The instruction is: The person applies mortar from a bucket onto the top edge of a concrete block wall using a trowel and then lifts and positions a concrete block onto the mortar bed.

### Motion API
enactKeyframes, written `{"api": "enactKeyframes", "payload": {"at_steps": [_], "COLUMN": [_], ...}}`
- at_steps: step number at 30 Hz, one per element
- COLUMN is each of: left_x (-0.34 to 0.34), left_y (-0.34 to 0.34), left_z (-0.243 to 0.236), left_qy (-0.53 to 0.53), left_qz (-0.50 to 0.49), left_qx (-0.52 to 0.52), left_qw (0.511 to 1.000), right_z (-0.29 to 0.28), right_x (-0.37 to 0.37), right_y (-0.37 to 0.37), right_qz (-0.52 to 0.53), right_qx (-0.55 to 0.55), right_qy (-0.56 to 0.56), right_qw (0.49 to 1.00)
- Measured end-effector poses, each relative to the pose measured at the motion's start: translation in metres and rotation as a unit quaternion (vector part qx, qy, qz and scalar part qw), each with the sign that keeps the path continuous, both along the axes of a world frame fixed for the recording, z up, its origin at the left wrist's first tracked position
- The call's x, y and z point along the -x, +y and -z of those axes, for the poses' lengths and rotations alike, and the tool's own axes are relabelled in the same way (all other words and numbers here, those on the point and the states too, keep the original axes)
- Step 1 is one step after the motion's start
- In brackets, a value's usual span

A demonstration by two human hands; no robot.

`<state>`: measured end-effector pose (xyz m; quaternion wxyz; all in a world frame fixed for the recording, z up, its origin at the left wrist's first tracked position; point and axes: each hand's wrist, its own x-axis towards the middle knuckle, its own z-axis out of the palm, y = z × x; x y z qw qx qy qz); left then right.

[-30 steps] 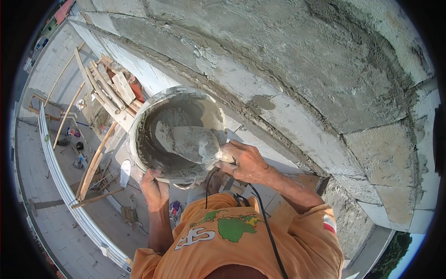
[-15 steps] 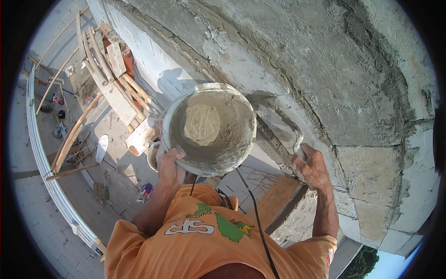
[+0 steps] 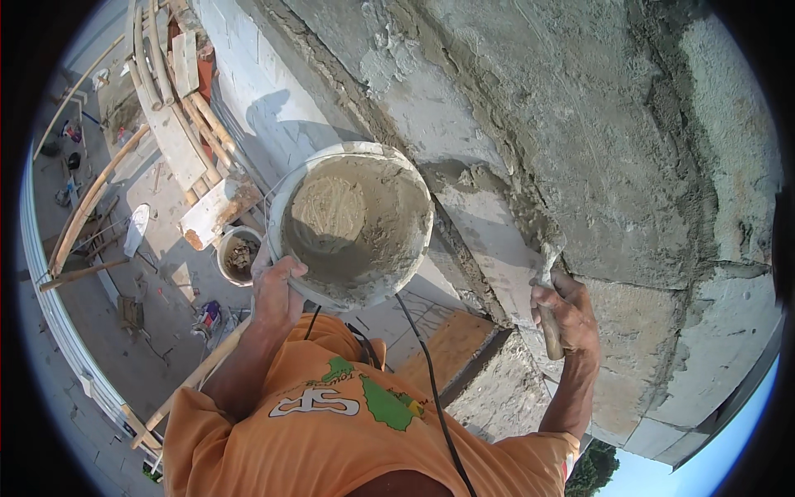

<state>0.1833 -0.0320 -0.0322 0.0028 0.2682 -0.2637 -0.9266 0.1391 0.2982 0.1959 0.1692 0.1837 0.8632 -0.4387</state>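
Note:
My left hand (image 3: 277, 290) is closed on the near left rim of a round, pale bucket (image 3: 358, 308). Wet grey mortar (image 3: 377, 219) coats its inside, with a paler, smoother round patch at the left. To the right, my right hand (image 3: 568, 313) grips a trowel (image 3: 549, 331) by its handle, which points down toward me. The mortar-smeared blade lies at the block wall (image 3: 600, 166), against a rough mortar seam, and is hard to make out from the mortar around it. Bucket and trowel are apart.
A second bucket (image 3: 238, 255) with rubble-like contents stands lower at the left. Planks and bamboo poles (image 3: 178, 137) form scaffolding beyond it. A wooden board (image 3: 447, 352) lies below, beside the wall. A black cord (image 3: 426, 348) hangs down my front.
My right hand has turned, bringing the trowel from beside the bucket up against the wall seam, its handle now showing. The bucket sits slightly further left, and the whole view has shifted.

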Motion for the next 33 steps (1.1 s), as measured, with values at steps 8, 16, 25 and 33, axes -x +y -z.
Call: {"api": "enactKeyframes", "payload": {"at_steps": [8,16,25,33], "left_x": [-0.001,-0.001,-0.001,0.001], "left_y": [0.007,0.013,0.011,0.012], "left_z": [-0.007,0.003,0.005,0.008], "left_qy": [-0.023,-0.058,-0.055,-0.038], "left_qz": [0.040,0.081,0.096,0.108], "left_qx": [-0.031,-0.071,-0.047,-0.054], "left_qw": [0.998,0.992,0.993,0.992], "right_z": [-0.007,0.073,0.039,0.009], "right_x": [-0.045,-0.004,-0.003,-0.005], "right_y": [0.007,-0.036,-0.027,0.009], "right_qz": [0.003,-0.229,-0.083,-0.039], "right_qx": [-0.206,-0.316,-0.169,-0.006], "right_qy": [0.024,0.160,0.066,0.069], "right_qw": [0.978,0.907,0.980,0.997]}}
